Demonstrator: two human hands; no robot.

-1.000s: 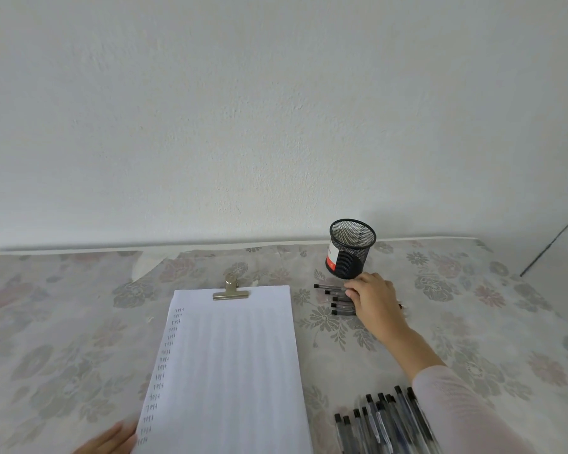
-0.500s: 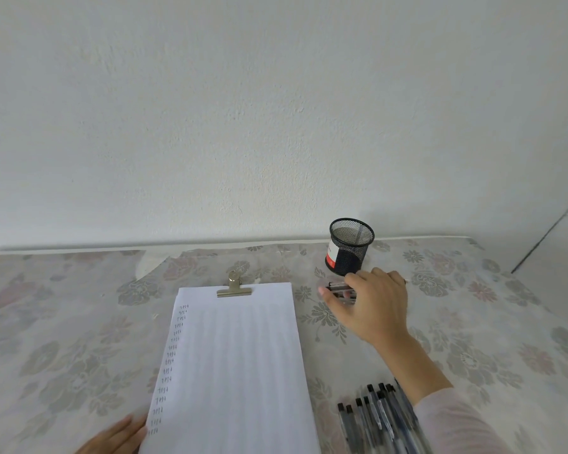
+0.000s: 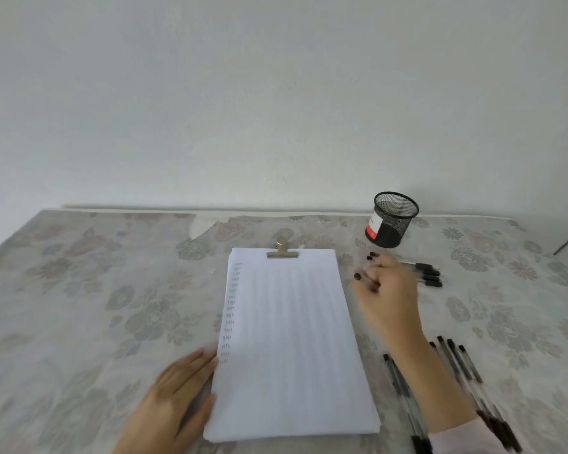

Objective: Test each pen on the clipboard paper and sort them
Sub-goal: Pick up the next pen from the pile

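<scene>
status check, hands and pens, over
Left hand flat at clipboard paper's left edge. Right hand grips one pen right of the paper, near mesh cup. Other pens lie beside it; path to paper clear.

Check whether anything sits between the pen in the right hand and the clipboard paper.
Nothing visible does. The right hand pinches the pen just right of the paper; only tablecloth shows in the gap. The left hand rests at the paper's left edge, on the far side.
</scene>
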